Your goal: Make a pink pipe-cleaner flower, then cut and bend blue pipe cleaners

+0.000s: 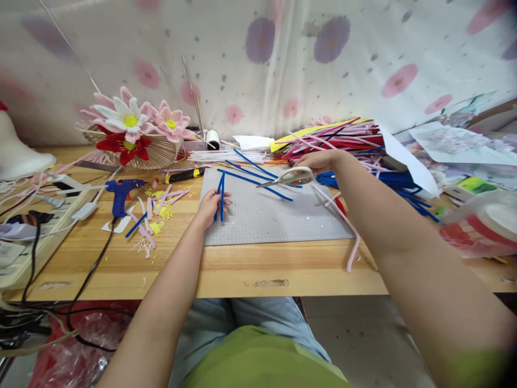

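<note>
My left hand (210, 207) is closed on bent blue pipe cleaners (222, 196) at the left side of the grey cutting mat (262, 226). The blue pieces stand up from the fingers, their tops meeting in a point. My right hand (305, 164) is at the back right of the mat, its fingers at the handles of the scissors (297, 175), whose blades point left. Long blue pipe cleaners (258, 184) lie on the mat beneath and behind the blades. Part of my right hand's grip is hidden by the scissors' handles.
A blue glue gun (120, 196) and pink and yellow scraps (161, 207) are on the left. Fuzzy flowers (131, 121) stand behind them. Piled pipe cleaners (343, 140) lie at the back right, and a pink stem (352, 253) crosses the mat's right edge.
</note>
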Demonstrator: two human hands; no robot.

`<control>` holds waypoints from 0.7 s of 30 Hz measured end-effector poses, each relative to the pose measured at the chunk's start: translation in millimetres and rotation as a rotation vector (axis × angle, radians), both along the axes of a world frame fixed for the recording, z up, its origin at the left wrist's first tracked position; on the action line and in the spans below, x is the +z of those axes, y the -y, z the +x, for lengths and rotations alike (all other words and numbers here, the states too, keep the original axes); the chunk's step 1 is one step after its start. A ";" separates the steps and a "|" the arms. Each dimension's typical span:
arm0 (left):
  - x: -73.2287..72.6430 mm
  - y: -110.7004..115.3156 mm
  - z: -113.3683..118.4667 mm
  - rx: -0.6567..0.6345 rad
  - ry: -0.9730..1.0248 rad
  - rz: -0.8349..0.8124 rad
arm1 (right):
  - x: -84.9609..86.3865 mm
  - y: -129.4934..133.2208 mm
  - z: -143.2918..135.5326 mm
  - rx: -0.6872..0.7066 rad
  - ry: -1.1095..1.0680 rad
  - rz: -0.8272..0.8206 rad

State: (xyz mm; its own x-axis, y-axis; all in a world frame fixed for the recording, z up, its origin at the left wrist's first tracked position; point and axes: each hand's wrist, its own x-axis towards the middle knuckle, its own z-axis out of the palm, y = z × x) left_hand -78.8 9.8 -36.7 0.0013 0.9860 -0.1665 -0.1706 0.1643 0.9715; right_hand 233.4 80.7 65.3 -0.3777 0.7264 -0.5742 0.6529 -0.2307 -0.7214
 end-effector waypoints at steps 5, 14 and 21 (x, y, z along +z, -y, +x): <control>-3.1 -1.5 2.0 -0.012 -0.005 0.064 | -16.6 16.0 -1.7 -0.129 -0.305 0.015; -16.0 -0.8 2.1 -0.065 -0.183 0.137 | -85.1 52.9 -89.8 -0.167 -0.914 -0.067; -23.4 -4.5 -2.7 0.108 -0.406 0.217 | -95.8 57.5 -104.1 -0.077 -0.915 -0.255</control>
State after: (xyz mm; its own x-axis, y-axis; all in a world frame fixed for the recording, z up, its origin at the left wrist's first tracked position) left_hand -81.5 14.2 -60.1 -0.1257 0.9891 0.0771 0.2251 -0.0473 0.9732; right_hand 129.4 23.1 -30.6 -0.7152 0.6619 -0.2246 -0.1634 -0.4707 -0.8670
